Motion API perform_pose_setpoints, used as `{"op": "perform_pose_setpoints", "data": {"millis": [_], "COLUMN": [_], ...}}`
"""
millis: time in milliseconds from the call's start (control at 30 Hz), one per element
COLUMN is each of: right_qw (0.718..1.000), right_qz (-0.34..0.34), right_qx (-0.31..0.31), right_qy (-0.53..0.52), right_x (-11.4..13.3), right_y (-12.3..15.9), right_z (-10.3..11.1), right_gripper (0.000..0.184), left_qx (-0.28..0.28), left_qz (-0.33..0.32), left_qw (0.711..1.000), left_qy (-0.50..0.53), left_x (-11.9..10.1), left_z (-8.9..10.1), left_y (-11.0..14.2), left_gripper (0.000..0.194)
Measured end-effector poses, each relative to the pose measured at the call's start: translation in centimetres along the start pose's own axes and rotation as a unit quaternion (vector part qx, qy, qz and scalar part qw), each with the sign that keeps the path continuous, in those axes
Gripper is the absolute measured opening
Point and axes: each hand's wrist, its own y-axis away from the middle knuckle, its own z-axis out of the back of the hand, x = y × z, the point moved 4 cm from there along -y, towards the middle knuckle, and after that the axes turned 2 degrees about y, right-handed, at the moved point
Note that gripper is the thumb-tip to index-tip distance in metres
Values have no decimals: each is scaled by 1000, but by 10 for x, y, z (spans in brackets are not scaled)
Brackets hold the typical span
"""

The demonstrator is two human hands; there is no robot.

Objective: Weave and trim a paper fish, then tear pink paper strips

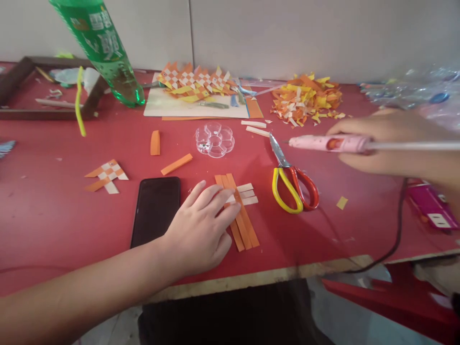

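Observation:
My left hand (pixel 204 220) lies over a small weave of paper strips, its fingertips touching the strips from above and the fingers apart. Orange paper strips (pixel 246 225) run lengthwise, with white paper strips (pixel 247 194) crossing them and poking out on the right. Part of the weave is hidden under my fingers. On the right, my right hand (pixel 377 139) is closed around a pink glue gun (pixel 312 143), a pale glue stick (pixel 413 145) reaching out behind it. The gun's nozzle points left, above the scissors (pixel 287 177) with yellow and red handles.
A black phone (pixel 154 206) lies beside my left wrist, near a woven paper fish (pixel 108 176). Behind are a clear flower-shaped tray (pixel 214 140), a green bottle (pixel 108 52), several woven fish (pixel 197 81) and a paper-scrap pile (pixel 305 98). A dark cord (pixel 397 235) crosses the table edge.

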Motion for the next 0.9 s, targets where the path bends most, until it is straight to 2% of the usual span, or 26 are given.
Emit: {"op": "perform_pose_setpoints", "data": {"millis": [67, 133, 233, 333, 400, 500, 567, 633, 700, 800, 900], "right_qw": [997, 998, 998, 997, 998, 986, 961, 936, 903, 884, 879], "right_qz": [22, 9, 17, 20, 25, 69, 155, 276, 367, 418, 430], "right_qx": [49, 29, 32, 58, 22, -146, -228, -201, -190, -155, -134], "right_qy": [47, 58, 57, 56, 62, 47, -23, -87, -119, -141, -154], "right_x": [-17, -30, -40, -42, -34, 2, 41, 85, 121, 151, 161], "right_y": [5, 12, 26, 31, 28, 20, 19, 20, 24, 27, 26], "right_z": [-29, -52, -80, -89, -79, -44, -26, -21, -21, -31, -41], "right_gripper": [25, 45, 45, 46, 40, 19, 14, 16, 18, 21, 27], "left_qx": [-1, 0, 8, 11, 9, 8, 14, 20, 20, 25, 32], "left_qz": [1, 3, 8, 11, 9, 8, 9, 12, 17, 20, 21], "left_qw": [1000, 1000, 1000, 1000, 1000, 1000, 1000, 1000, 999, 999, 999], "left_qy": [-5, -6, -2, 0, 0, 1, 9, 17, 17, 18, 23], "left_x": [0, -1, -1, 0, 0, 1, 1, 0, 0, 1, 1], "left_z": [0, 0, 0, 1, 1, 2, 2, 2, 2, 2, 0], "left_y": [0, 0, 0, 0, 0, 0, 0, 0, 0, 0, 0], "left_gripper": [44, 45, 45, 45, 45, 45, 45, 45, 44, 46, 47]}}
